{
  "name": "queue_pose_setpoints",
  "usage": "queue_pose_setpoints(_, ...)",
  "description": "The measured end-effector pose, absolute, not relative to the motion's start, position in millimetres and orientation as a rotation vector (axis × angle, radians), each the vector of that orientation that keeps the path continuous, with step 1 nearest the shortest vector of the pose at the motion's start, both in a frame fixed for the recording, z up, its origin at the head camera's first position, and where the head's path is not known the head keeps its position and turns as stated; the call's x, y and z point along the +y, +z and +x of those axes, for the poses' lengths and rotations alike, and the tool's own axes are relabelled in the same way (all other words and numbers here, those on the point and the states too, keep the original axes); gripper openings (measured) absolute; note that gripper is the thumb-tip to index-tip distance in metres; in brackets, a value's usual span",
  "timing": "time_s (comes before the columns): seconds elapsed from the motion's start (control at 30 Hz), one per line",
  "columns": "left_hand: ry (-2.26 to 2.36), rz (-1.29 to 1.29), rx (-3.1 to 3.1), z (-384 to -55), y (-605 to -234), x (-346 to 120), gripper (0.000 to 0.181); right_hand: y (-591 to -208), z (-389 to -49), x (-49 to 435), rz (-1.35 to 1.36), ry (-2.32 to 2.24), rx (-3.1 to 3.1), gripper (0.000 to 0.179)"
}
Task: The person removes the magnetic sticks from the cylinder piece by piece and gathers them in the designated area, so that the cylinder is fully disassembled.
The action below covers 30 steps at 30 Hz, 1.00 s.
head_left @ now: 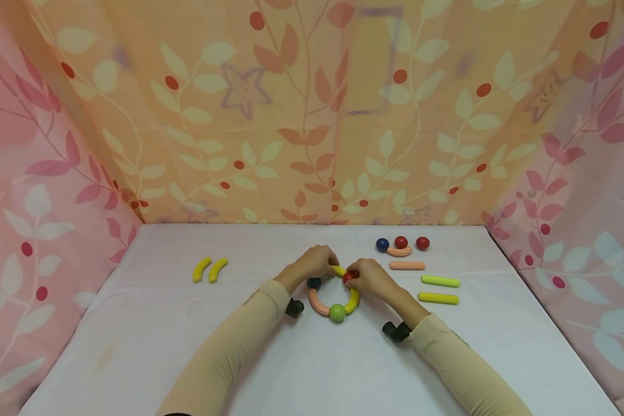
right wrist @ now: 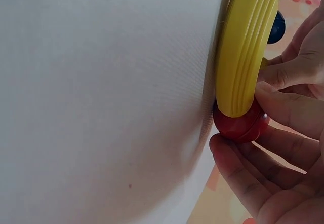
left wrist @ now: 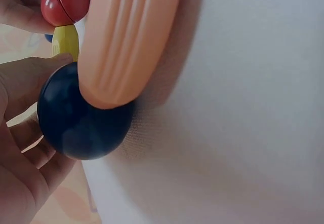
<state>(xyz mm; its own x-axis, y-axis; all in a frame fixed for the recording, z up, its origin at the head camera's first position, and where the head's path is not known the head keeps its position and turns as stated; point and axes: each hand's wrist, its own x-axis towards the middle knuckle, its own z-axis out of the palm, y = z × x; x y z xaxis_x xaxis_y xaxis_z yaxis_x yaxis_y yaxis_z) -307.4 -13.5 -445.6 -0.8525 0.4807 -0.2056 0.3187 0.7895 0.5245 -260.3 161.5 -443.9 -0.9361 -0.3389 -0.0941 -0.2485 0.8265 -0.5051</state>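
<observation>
A ring of curved bars and balls lies on the table between both hands. My left hand point(head_left: 314, 262) pinches an upper yellow curved bar point(head_left: 338, 270), partly hidden by the fingers, next to a dark blue ball point(left wrist: 81, 117). With thumb and fingers, my right hand point(head_left: 373, 280) grips a red ball point(right wrist: 242, 126) that meets the ends of the upper bar and of a lower yellow curved bar point(head_left: 353, 302). At the near side a green ball point(head_left: 337, 313) sits between that bar and an orange curved bar point(head_left: 318, 304), which runs up to the blue ball.
Two yellow curved bars point(head_left: 218, 270) lie at the left. Back right are a blue ball point(head_left: 382, 245), two red balls point(head_left: 423, 243) and an orange curved bar point(head_left: 399, 252). Straight bars lie below them: orange point(head_left: 407, 266), lime point(head_left: 440, 281) and yellow point(head_left: 438, 299). Patterned curtains point(head_left: 312, 144) enclose the table.
</observation>
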Motion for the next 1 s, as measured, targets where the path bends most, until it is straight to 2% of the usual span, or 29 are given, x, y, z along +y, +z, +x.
queue_pose_setpoints(0.33, 0.66, 0.609, 2.758, -299.1, -442.4, -12.1, 0.016, -445.2, -258.7, 162.4, -0.43, -0.742, 2.83, 0.03)
queue_pose_setpoints(0.47, 0.667, 0.52, 2.87, -299.1, -440.3, -14.7, 0.019, -445.3, -258.9, 162.3, -0.437, -0.746, 2.826, 0.031)
queue_pose_setpoints(0.77, 1.199, 0.249, 2.737, -306.3, -433.0, -39.1, 0.025, -444.5, -260.3, 163.3, -0.407, -0.754, 2.805, 0.032)
queue_pose_setpoints(1.0, 1.244, 0.198, 2.732, -303.6, -427.1, -61.4, 0.025, -445.5, -260.7, 163.1, -0.413, -0.737, 2.811, 0.033)
